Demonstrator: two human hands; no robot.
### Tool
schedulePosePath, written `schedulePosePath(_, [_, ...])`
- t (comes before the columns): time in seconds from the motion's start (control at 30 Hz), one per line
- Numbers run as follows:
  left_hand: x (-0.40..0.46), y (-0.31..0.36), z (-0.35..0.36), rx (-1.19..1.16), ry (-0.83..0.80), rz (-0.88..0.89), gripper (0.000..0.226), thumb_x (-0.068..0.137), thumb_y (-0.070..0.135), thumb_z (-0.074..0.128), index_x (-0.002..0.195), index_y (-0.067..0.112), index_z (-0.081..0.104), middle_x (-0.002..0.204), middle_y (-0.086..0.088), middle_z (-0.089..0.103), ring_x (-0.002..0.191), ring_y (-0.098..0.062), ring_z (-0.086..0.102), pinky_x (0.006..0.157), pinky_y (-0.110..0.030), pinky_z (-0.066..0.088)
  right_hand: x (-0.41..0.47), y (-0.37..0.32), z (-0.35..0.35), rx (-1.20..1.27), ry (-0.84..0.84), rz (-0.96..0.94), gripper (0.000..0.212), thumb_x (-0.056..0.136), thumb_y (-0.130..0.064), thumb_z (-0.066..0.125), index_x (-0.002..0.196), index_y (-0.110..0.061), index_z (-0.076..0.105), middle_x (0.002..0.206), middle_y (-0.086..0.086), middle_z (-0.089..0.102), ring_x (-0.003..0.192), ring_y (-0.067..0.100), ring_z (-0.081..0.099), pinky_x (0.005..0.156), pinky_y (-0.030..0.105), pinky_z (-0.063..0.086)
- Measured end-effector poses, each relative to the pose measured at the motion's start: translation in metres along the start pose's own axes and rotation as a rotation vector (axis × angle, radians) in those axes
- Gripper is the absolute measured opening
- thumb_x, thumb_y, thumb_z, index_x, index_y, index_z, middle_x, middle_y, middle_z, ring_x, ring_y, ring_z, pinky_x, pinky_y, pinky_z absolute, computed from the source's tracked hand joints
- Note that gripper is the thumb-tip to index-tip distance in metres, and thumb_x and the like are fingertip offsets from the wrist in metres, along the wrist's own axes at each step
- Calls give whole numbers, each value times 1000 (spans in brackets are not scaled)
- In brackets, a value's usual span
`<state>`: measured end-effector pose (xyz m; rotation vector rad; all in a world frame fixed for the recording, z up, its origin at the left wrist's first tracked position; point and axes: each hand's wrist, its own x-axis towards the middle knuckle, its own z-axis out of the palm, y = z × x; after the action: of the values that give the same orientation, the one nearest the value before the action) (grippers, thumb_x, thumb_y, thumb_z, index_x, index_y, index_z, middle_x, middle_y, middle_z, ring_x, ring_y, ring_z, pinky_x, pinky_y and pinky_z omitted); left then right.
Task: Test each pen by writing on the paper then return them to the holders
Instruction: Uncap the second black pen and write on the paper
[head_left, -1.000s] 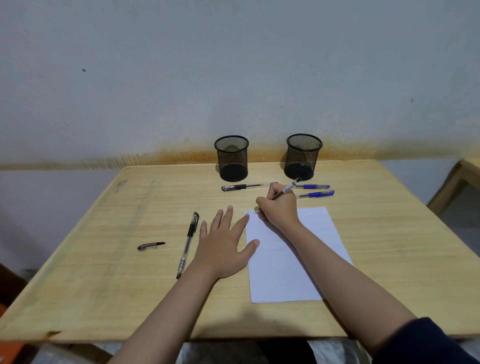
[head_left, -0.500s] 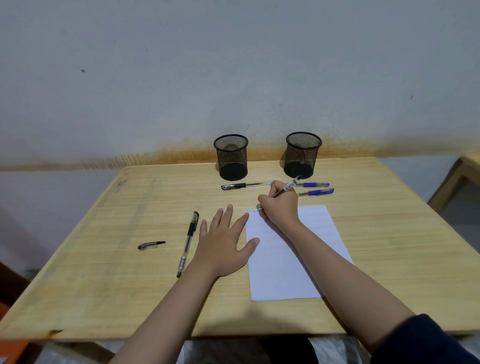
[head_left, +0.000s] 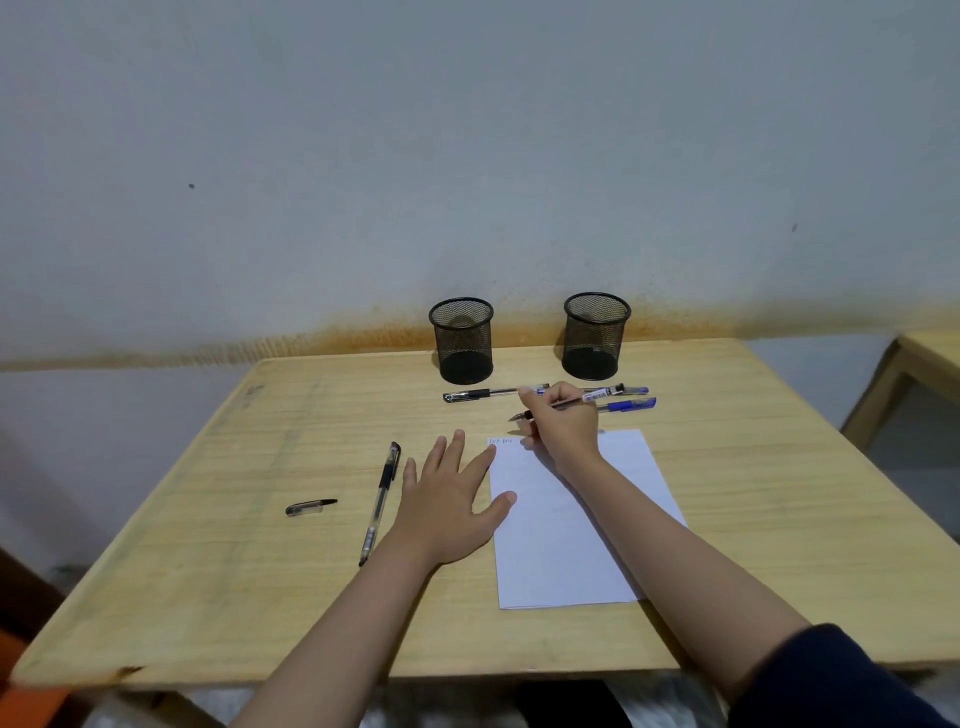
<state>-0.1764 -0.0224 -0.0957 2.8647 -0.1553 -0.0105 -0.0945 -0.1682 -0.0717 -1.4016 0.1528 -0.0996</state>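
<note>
Wooden table (head_left: 208, 545) carries everything. White paper sheet (head_left: 571, 545) lies right of centre, a few written marks at its top left corner. Two black mesh holders (head_left: 461, 340) and (head_left: 596, 335) stand at the far edge, apparently with no pens in them. Left hand (head_left: 449, 506) lies flat, fingers spread, thumb and forefinger on the paper's left edge, holding nothing. Right hand (head_left: 563, 423) pinches an uncapped pen (head_left: 587, 399), nib off the sheet's top edge, pointing left; long axis left-right, back end toward the right holder. That holder sits just beyond the right hand, so it's the nearer hand for the return. Black capped pen (head_left: 383, 496) lies just left of the left hand. Black pen (head_left: 480, 395) and two blue pens (head_left: 631, 404) lie before the holders. Loose cap (head_left: 310, 507) lies farther left.
</note>
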Motion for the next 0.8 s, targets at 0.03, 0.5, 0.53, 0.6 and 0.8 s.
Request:
schedulePosePath(0.03, [0,1,-1,-4,-9,-3,66,86,67,29,145,42,13,159,2,-3,146,-21,-8,114,-53,-3,-3,-1,1,-62,-5,-36,25,82,-20,73,72,-8,54,58,9,56,45,14,57,42,23,49])
schedulePosePath(0.5, [-62,-77,-50,-297,531,-287,28,87,22,57,115,20,63,122,0,60,108,-24,58,96,-50,44,-47,-27,-16,-76,-163,-88,7,88,-10,64,93,-10,69,85,10,70,76,18,63,62,27,49])
schedulePosePath(0.53, [-67,-88,-51,-284,521,-321,29,87,21,57,116,20,63,123,0,60,110,-25,58,94,-49,45,-53,-28,-17,-56,-179,-93,6,88,-7,64,92,-8,68,82,9,70,73,16,63,61,27,49])
schedulePosePath(0.6, [-74,-104,-50,-266,480,-367,30,87,21,59,116,21,63,123,0,60,113,-25,56,93,-47,46,-65,-27,-19,-89,-224,-124,2,87,-6,64,87,-6,66,77,8,71,66,12,61,59,26,49])
schedulePosePath(0.8, [-81,-116,-49,-332,474,-418,18,83,27,68,99,21,73,107,0,68,101,-22,59,83,-41,50,-93,-28,-19,-172,-358,-175,7,84,-8,69,78,-13,68,71,3,72,62,9,61,54,21,49])
